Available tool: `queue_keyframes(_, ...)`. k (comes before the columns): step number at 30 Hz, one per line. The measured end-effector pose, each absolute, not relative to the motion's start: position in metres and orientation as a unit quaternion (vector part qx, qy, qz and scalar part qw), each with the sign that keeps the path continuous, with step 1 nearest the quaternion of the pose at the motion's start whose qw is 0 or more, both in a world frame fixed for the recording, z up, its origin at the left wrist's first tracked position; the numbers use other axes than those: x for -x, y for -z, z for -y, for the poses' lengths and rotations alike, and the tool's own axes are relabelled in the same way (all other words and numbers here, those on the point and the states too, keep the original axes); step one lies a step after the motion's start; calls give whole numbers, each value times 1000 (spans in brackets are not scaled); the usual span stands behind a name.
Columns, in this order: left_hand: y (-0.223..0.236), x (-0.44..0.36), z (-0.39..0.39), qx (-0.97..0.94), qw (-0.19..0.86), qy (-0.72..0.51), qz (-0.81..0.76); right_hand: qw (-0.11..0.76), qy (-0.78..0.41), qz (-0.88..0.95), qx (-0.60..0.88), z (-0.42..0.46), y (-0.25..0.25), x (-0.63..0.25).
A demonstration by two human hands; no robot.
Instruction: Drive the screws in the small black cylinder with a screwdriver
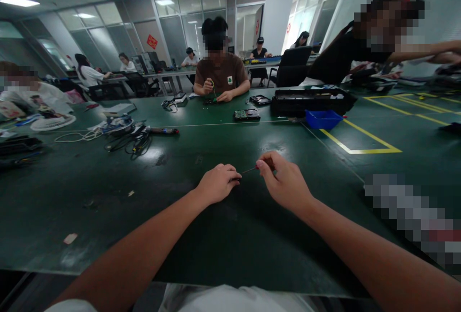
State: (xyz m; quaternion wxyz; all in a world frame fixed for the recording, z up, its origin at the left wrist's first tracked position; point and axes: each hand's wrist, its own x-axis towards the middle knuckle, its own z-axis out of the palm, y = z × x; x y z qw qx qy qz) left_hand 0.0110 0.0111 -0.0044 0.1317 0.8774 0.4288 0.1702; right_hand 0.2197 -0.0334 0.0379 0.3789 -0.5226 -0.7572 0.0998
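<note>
Over the middle of the green table, my right hand [286, 182] pinches a thin screwdriver [249, 171]. Its slim shaft points left, and its short reddish handle is mostly covered by the fingers. My left hand [219, 182] is closed, low at the tabletop, with the fingertips around a small dark piece [236, 179]. The shaft's tip meets that piece or ends right beside it. Most of the piece is hidden by the fingers, so I cannot make out its kind.
Ahead lie a hard drive [247, 114], a blue bin [323, 119] and a long black casing [311, 101]. Tangled cables [135, 139] are at the left. Across the table [201, 245] a person in brown [221, 74] works; another leans in at right.
</note>
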Motion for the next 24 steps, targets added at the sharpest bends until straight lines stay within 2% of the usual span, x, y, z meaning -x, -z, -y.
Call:
queue_keyframes(10, 7, -5, -15, -853, 176, -207, -446, 379, -99, 755, 526, 33, -38, -220)
queue_keyframes(15, -8, 13, -26, -762, 254, -341, -488, 381, -114, 760, 514, 33, -37, -221)
queue_keyframes(20, -30, 40, -40, -555, 413, -495, -526, 374, -135, 766, 505, 31, -36, -224)
queue_keyframes(24, -44, 71, -46, -409, 471, -590, -512, 375, -132, 766, 505, 31, -37, -223)
